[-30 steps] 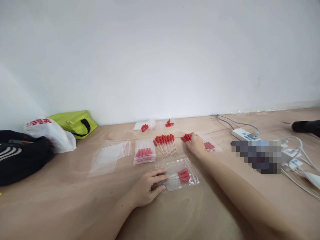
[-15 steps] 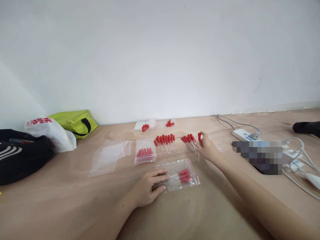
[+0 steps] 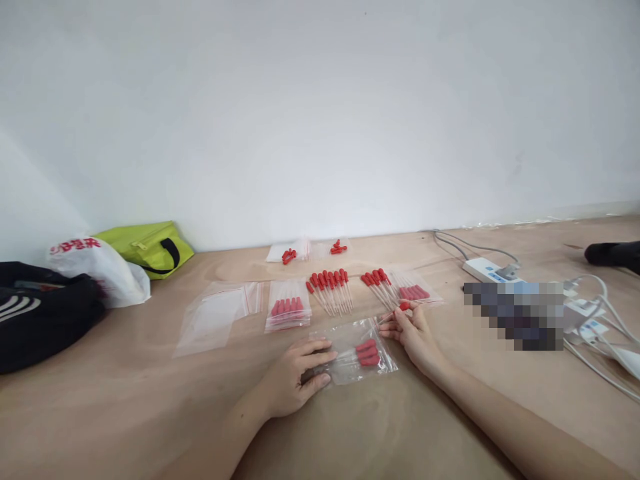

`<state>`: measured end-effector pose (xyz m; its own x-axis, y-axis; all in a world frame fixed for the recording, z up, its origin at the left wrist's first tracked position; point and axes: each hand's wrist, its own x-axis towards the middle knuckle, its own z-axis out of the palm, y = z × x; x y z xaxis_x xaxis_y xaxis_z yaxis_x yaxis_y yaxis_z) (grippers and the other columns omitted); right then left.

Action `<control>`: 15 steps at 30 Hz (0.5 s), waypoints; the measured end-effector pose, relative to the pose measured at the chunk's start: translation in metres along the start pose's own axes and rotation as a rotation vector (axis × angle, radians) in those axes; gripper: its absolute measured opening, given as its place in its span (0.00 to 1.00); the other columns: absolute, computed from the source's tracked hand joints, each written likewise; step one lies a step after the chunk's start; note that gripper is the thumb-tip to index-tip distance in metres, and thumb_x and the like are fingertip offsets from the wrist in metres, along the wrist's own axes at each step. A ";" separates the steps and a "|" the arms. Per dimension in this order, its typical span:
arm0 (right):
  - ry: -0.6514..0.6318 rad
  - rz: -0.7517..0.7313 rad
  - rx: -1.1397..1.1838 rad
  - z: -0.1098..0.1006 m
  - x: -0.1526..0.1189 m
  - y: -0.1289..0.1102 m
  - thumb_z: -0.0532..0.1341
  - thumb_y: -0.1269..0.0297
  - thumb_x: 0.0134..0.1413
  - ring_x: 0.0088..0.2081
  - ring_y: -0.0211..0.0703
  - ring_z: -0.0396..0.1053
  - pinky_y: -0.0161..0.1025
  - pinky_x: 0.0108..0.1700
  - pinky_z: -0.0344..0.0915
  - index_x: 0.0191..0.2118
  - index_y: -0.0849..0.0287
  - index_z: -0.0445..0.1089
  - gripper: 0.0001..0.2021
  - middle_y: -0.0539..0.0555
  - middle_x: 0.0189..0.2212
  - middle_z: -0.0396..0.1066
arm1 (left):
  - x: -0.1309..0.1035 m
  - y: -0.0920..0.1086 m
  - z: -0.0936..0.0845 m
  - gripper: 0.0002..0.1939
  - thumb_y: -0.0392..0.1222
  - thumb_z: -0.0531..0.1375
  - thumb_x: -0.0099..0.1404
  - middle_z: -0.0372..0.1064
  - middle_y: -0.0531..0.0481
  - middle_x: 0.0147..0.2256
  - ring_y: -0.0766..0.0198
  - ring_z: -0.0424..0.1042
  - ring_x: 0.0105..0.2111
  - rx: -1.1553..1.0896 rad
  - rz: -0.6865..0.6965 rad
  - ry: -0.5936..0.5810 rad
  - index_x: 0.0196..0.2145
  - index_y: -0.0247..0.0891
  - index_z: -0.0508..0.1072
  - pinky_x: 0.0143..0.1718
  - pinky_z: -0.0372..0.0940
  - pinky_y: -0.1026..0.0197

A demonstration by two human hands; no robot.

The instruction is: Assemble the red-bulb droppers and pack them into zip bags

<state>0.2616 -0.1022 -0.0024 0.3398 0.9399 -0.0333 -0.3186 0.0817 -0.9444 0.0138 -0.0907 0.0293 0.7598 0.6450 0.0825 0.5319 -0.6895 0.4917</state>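
Observation:
My right hand pinches a dropper by its red rubber bulb. Its thin stem points left, towards the zip end of a clear zip bag. Inside that bag lie three droppers with their red bulbs to the right. My left hand rests on the bag's left end, fingers stretched out and thumb apart. Just beyond the bag lie two fanned groups of loose droppers, a larger group and a smaller group.
Filled zip bags lie on the left and right. Flat empty bags are farther left. Loose red bulbs sit near the wall. A power strip with cables stands right; a yellow-green bag is far left.
My right hand has come down and nearer with the dropper, from upright to lying over towards the bag's zip end. The right-hand filled bag shows more fully. My left hand stays put.

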 end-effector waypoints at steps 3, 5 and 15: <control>-0.065 0.074 -0.022 0.002 -0.005 -0.002 0.61 0.49 0.40 0.23 0.35 0.68 0.36 0.27 0.67 0.36 0.56 0.55 0.21 0.45 0.24 0.65 | -0.001 0.001 -0.001 0.19 0.42 0.54 0.61 0.61 0.48 0.52 0.58 0.59 0.53 0.000 -0.008 0.008 0.51 0.44 0.64 0.53 0.55 0.51; -0.132 0.097 -0.107 0.002 -0.007 -0.004 0.63 0.51 0.37 0.19 0.31 0.64 0.31 0.22 0.64 0.33 0.58 0.58 0.20 0.44 0.22 0.63 | -0.001 0.001 -0.001 0.21 0.42 0.54 0.61 0.61 0.48 0.53 0.58 0.58 0.53 0.005 -0.026 0.014 0.52 0.44 0.62 0.53 0.55 0.50; -0.309 -0.019 -0.436 -0.003 -0.004 0.009 0.64 0.54 0.37 0.20 0.35 0.64 0.31 0.18 0.59 0.26 0.58 0.63 0.15 0.49 0.22 0.68 | 0.000 0.000 0.001 0.22 0.43 0.54 0.61 0.60 0.48 0.53 0.58 0.58 0.53 0.012 -0.025 0.005 0.53 0.43 0.61 0.53 0.54 0.51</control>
<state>0.2595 -0.1065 -0.0116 0.0445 0.9988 0.0205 0.1049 0.0157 -0.9944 0.0136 -0.0908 0.0285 0.7444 0.6635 0.0748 0.5549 -0.6770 0.4834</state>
